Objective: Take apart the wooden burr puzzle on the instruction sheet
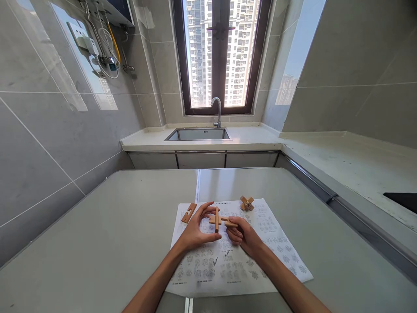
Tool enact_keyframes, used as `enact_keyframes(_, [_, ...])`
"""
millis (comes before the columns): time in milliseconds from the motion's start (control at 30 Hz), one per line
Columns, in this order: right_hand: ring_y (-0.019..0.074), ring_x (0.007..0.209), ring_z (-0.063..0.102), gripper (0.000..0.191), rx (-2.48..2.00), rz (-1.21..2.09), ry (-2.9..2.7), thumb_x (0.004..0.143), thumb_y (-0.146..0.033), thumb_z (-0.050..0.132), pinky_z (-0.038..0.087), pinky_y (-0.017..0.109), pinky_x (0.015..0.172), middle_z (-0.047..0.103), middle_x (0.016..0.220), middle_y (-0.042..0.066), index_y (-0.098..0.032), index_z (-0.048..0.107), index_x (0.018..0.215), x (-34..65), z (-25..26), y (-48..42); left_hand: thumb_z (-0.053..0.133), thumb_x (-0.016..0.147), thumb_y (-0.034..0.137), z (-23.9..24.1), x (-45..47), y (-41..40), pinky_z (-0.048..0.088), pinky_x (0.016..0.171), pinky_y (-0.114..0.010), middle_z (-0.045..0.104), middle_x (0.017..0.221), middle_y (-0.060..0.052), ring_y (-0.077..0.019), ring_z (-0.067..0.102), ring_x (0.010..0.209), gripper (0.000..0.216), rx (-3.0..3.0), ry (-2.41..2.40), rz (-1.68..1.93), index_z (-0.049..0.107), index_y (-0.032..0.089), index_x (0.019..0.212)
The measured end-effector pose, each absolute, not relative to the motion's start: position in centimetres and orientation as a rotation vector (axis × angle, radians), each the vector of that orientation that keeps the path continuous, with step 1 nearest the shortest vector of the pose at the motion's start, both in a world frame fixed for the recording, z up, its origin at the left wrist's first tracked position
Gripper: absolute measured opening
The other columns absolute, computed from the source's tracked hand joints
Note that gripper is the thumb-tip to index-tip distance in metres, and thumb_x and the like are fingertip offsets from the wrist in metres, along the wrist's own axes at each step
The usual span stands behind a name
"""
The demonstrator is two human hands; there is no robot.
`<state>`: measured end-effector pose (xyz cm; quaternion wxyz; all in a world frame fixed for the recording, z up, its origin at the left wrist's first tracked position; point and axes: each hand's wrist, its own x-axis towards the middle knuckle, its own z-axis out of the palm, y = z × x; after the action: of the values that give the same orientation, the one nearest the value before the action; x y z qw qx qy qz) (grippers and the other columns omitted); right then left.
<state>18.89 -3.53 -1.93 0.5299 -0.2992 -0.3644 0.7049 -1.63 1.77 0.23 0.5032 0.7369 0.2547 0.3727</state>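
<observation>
My left hand grips an upright wooden puzzle piece between thumb and fingers. From the right, my right hand pinches a notched wooden puzzle piece lying crosswise to the upright one; the two pieces meet in the middle, but how far they interlock I cannot tell. Both are held over a printed instruction sheet covered with small diagrams and a few handwritten ticks. A loose slotted wooden piece rests beyond my left hand. At the sheet's far right sits an assembled wooden cross-shaped puzzle with a mark on its face.
The sheet lies on a pale table with a seam down its middle. Beyond it is a counter with a sink and faucet below a window. Another counter runs along the right, and a tiled wall stands left.
</observation>
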Motion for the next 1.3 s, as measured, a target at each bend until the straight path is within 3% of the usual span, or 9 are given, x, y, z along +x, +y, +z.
enact_keyframes(467, [0.0064,0.036,0.013,0.053,-0.768,1.616,-0.758,0.083,-0.043,0.066,0.014,0.025,0.037,0.020,0.038,-0.011,-0.025,0.033,0.046,19.3,-1.1,-3.6,0.092,0.064,0.029,1.5,-1.9,2.0,0.040,0.117,-0.052,0.060,0.141,-0.012,-0.0333,0.053,0.134,0.094,1.801,0.631,0.953,0.047,0.027,0.146])
enact_keyframes(1100, [0.0058,0.037,0.011,0.054,-0.737,1.676,-0.682,0.082,-0.038,0.065,0.014,0.025,0.036,0.017,0.039,-0.011,-0.026,0.028,0.045,19.5,-1.9,-3.3,0.092,0.063,0.032,1.6,-2.0,1.9,0.043,0.115,-0.051,0.061,0.138,-0.012,-0.0333,0.055,0.131,0.093,1.850,0.685,0.956,0.050,0.027,0.146])
enact_keyframes(1300, [0.0065,0.038,0.009,0.052,-0.650,1.574,-0.576,0.083,-0.037,0.063,0.013,0.024,0.035,0.018,0.041,-0.011,-0.026,0.025,0.049,20.4,-1.9,-2.9,0.085,0.074,0.039,1.5,-3.1,2.9,0.045,0.114,-0.046,0.060,0.133,-0.011,-0.0282,0.060,0.125,0.082,1.736,0.819,1.077,0.048,0.025,0.146])
